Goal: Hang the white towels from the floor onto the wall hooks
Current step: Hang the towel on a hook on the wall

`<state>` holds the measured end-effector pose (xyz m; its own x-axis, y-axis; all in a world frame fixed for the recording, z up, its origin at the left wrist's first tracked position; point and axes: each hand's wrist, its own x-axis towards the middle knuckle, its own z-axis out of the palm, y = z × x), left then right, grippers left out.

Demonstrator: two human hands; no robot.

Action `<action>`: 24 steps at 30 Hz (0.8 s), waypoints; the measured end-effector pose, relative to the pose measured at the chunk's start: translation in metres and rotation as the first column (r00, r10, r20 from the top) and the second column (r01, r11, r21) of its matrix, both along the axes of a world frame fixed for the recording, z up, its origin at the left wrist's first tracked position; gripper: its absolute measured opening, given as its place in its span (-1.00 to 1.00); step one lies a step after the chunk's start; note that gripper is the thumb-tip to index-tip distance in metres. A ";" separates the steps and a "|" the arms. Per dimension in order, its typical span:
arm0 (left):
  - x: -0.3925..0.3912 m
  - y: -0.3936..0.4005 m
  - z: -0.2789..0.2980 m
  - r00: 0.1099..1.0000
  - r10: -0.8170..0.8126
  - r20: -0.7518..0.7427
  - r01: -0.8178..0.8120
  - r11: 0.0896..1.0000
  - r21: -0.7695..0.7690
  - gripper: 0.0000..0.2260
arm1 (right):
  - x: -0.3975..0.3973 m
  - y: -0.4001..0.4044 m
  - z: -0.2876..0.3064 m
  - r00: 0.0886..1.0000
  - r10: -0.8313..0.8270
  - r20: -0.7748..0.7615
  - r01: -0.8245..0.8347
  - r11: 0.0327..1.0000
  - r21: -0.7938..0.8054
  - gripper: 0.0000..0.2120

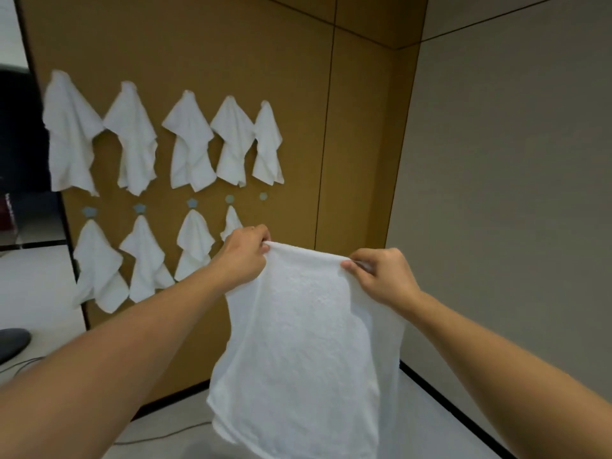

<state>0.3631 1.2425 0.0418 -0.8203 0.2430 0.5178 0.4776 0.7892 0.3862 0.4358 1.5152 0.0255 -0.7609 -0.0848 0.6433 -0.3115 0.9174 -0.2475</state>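
Observation:
I hold a white towel (308, 342) up by its top edge in front of the brown wall. My left hand (245, 256) pinches the left corner and my right hand (381, 276) pinches the right corner; the cloth hangs down spread between them. Several white towels (192, 144) hang on an upper row of hooks, and several more (145, 256) hang on a lower row. The lower row's rightmost hook (263, 196) is bare, just above my left hand. The towel on the hook beside it (231, 223) is partly hidden by my hand.
A grey wall (513, 193) closes the corner on the right. The pale floor (430, 419) has a black strip along the right wall's base and a thin cable (165, 433) lying on it. A dark rounded object (13, 342) sits at the far left.

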 end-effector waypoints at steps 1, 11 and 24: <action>-0.020 -0.003 0.001 1.000 0.003 0.001 -0.003 1.000 0.018 -0.87 | -0.025 -0.002 0.002 1.000 -0.010 0.000 0.010 1.000 0.004 -0.75; -0.204 -0.001 -0.004 1.000 0.005 0.024 -0.009 0.984 0.181 -0.83 | -0.253 -0.006 -0.001 0.997 -0.012 0.070 0.013 1.000 -0.020 -0.66; -0.488 0.035 -0.020 0.996 0.063 0.068 -0.072 0.986 0.148 -0.84 | -0.589 0.037 -0.030 0.957 0.252 0.144 -0.229 0.960 -0.161 -0.59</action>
<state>-0.1249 1.2779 0.0218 -0.8640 0.1094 0.4914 0.3964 0.7496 0.5301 -0.1530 1.5525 -0.0045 -0.8239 -0.1958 0.5318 -0.4638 0.7722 -0.4343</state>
